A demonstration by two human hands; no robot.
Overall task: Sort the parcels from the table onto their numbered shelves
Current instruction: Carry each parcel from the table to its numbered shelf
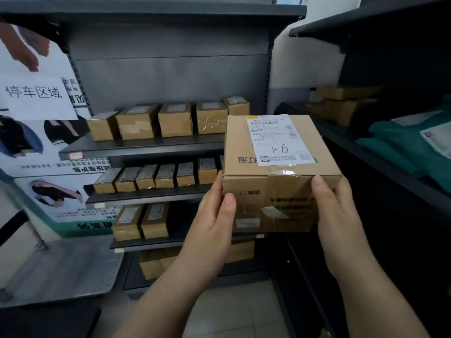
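Left hand (211,217) and right hand (340,212) clasped round the parcel (275,167), thumbs on front.

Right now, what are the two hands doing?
Left hand: grips the left end of the cardboard parcel.
Right hand: grips the parcel's right end.

The white shipping label (278,140) on top of the cardboard parcel (275,203) carries a handwritten "9-1" and a printed "B037"; its finer print is too blurred to read. Beside the label, the parcel's own print reads "灯泡", upside down. At left, a white paper sign (36,96) reads "停车区域".
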